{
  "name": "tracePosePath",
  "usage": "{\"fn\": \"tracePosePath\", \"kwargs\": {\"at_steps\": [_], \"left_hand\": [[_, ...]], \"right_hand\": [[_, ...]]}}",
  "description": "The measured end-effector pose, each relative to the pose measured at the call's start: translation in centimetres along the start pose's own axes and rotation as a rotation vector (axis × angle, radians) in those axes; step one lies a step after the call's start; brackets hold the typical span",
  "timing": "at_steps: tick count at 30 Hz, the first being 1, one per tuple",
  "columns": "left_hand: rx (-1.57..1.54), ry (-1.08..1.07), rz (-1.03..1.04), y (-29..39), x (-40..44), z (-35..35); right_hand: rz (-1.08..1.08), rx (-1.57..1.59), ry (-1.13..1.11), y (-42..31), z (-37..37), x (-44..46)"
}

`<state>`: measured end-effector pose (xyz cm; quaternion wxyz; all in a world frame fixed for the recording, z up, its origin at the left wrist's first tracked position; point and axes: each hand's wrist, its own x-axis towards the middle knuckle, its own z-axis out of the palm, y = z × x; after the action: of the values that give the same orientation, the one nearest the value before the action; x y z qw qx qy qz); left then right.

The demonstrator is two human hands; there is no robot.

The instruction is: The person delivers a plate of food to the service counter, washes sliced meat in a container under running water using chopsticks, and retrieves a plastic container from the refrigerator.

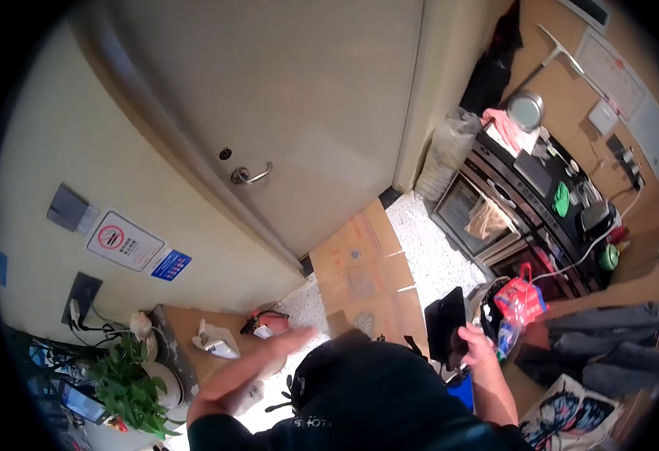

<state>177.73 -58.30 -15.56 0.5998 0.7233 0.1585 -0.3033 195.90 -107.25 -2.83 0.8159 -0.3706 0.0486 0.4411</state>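
Floor cardboard [371,274] before closed door [292,90]

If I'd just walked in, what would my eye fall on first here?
Probably the big plain door filling the upper middle, with its metal lever handle. Next, the right hand at lower right of centre, gripping a flat black object. The bright red bag just right of it stands out too.

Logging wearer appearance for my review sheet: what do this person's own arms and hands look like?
The left hand is slightly blurred; it and the right hand appear bare, with no gloves visible. Both forearms are uncovered, below short dark sleeves. The dark top carries pale lettering, too unclear to read.
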Motion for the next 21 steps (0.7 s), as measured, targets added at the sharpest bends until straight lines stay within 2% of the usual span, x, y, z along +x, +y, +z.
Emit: {"fn": "tracePosePath", "kwargs": {"at_steps": [1,3,4,5,7,10,13,16,19,21], "left_hand": [[0.468,0.044,0.047,8.6,1.4,-4.2],[0.642,0.625,0.190,16.5,5.2,-9.8],[0.755,0.760,0.219,18.1,8.9,-14.1],[0.933,1.034,0.474,17.8,13.1,-18.2],[0.934,1.265,0.459,26.2,15.4,-22.1],[0.836,1.348,0.063,29.9,21.2,-27.1],[0.595,1.251,-0.327,29.4,26.0,-31.0],[0.755,1.364,-0.526,28.4,28.6,-30.9],[0.820,1.445,-0.556,25.7,30.8,-32.5],[0.789,1.491,-0.546,27.6,30.3,-33.3]], "right_hand": [[0.002,-0.024,-0.005,-2.0,0.0,1.8],[-0.011,-0.060,-0.010,-5.8,0.3,5.4],[-0.020,-0.071,-0.013,-7.6,0.6,7.3],[-0.024,-0.082,-0.017,-9.2,0.9,9.2],[-0.031,-0.095,-0.027,-12.5,1.1,13.4],[-0.029,-0.108,-0.066,-17.0,-1.5,20.2],[0.036,-0.176,-0.084,-22.0,-3.6,27.2],[0.057,-0.284,-0.082,-27.7,0.6,34.5],[0.181,-0.281,-0.227,-31.8,0.4,42.3],[0.279,-0.280,-0.318,-33.8,1.3,46.9]]}}
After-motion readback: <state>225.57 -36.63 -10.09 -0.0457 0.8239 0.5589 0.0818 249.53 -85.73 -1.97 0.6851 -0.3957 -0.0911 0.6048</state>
